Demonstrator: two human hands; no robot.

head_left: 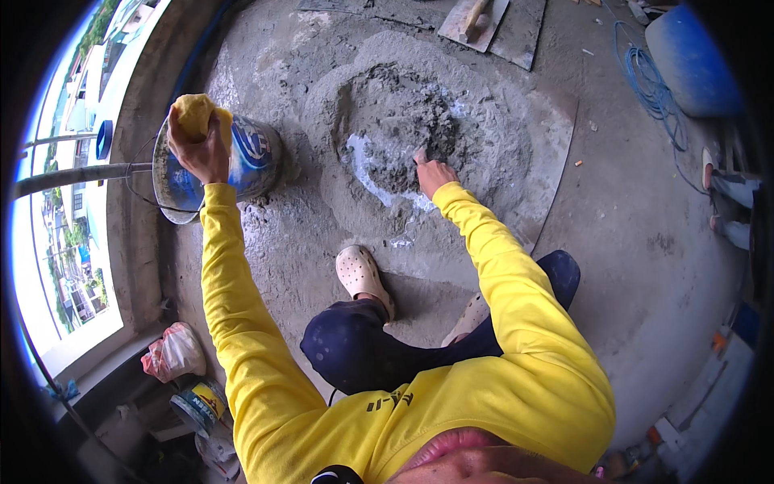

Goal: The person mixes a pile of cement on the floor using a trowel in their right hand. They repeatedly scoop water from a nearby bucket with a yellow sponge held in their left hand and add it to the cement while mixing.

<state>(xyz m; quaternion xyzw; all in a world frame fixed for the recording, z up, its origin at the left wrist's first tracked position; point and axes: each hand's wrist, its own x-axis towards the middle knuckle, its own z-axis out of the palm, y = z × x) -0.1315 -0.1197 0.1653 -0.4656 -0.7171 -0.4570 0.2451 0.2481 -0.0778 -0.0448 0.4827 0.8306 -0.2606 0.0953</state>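
Observation:
My left hand [203, 149] is closed around a yellow sponge [193, 115], held up by the mouth of a blue bucket [258, 153] with a wire handle. My right hand [435, 173] is at the near side of a heap of wet grey mortar [387, 101]. Its fingers are curled together. Whether a tool is in them, I cannot make out. Pale watery patches [367, 173] lie along the heap's near left side.
Flat boards, one bearing a wooden-handled float [474, 20], lie beyond the heap. A blue drum [693, 60] and coiled blue hose [645, 77] are far right; another person's feet [709, 177] show below them. A plastic bag [176, 352] and paint can [199, 406] sit near left.

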